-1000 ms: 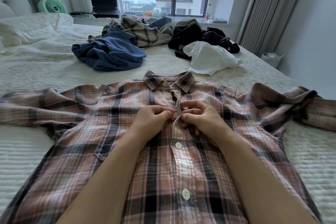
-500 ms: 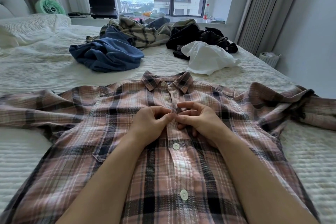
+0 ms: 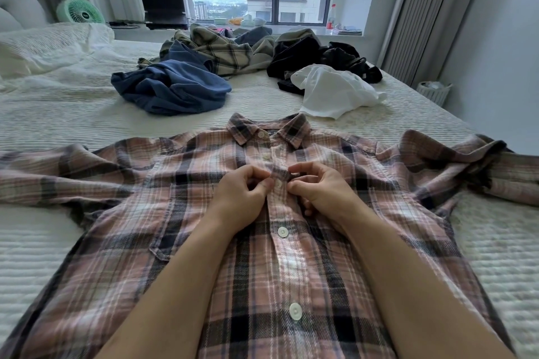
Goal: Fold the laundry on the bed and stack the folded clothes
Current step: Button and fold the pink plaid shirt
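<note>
A pink and black plaid shirt (image 3: 180, 242) lies face up on the bed (image 3: 58, 114), sleeves spread to both sides, collar pointing away from me. My left hand (image 3: 242, 195) and my right hand (image 3: 318, 189) meet at the button placket on the chest. Both pinch the fabric edges on either side of a white button (image 3: 278, 183). Two lower buttons are fastened. Beyond the collar lie a crumpled blue garment (image 3: 172, 87), a white garment (image 3: 332, 90), a black garment (image 3: 303, 55) and an olive plaid garment (image 3: 221, 52), all unfolded.
Pillows (image 3: 43, 46) sit at the far left of the bed. A green fan (image 3: 80, 10) and a laptop (image 3: 163, 3) stand on the windowsill ledge behind. A white waste basket (image 3: 433, 92) stands on the floor at the right, by the wall.
My hands have eased slightly apart at the placket, and the white button now shows between my fingertips. The shirt lies where it was.
</note>
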